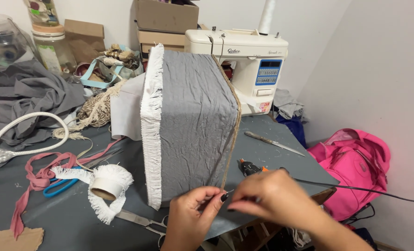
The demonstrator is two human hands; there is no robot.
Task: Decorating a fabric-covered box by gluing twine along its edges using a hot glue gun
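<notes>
While the left hand (193, 211) pinches the grey fabric box's (195, 121) bottom corner, the right hand (269, 197) grips a thin pin (228, 191) beside the jute trim (232, 139)

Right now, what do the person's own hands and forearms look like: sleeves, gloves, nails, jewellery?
Both hands are bare, with no gloves. The left hand has dark-painted nails. The right hand leads into a bare forearm with no sleeve in view. No rings, watch or bracelets show on either.

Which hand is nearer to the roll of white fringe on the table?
Left. The left hand is just to the right of the roll of white fringe; the right hand is further right, beyond the left one.
</notes>
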